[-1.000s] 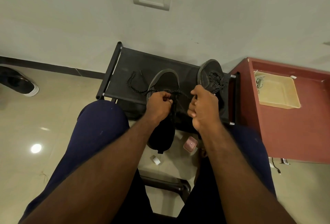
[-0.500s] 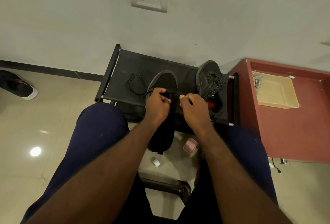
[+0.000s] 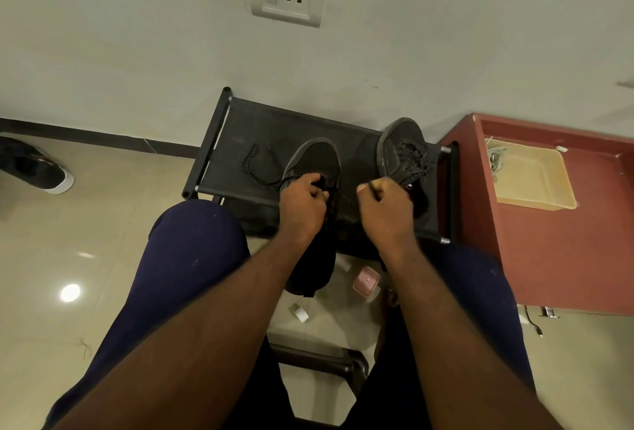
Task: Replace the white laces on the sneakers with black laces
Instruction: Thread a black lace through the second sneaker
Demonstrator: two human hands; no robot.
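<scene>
L hand (image 3: pixel 302 205) fingers curled on sneaker (image 3: pixel 319 158) at eyelets, shoe on rack (image 3: pixel 240 128), heel twd me | R hand (image 3: pixel 386 205) pinching lace end (blurry), just right of shoe | black lace (image 3: pixel 254 172) slack trails left | R nearer next eyelet

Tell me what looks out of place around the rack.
The sneaker being laced hangs over the front edge of the rack, its black lace trailing loose across the fabric. The other sneaker lies askew, laces in a tangle. A pink box and a paper scrap lie on the floor.
</scene>
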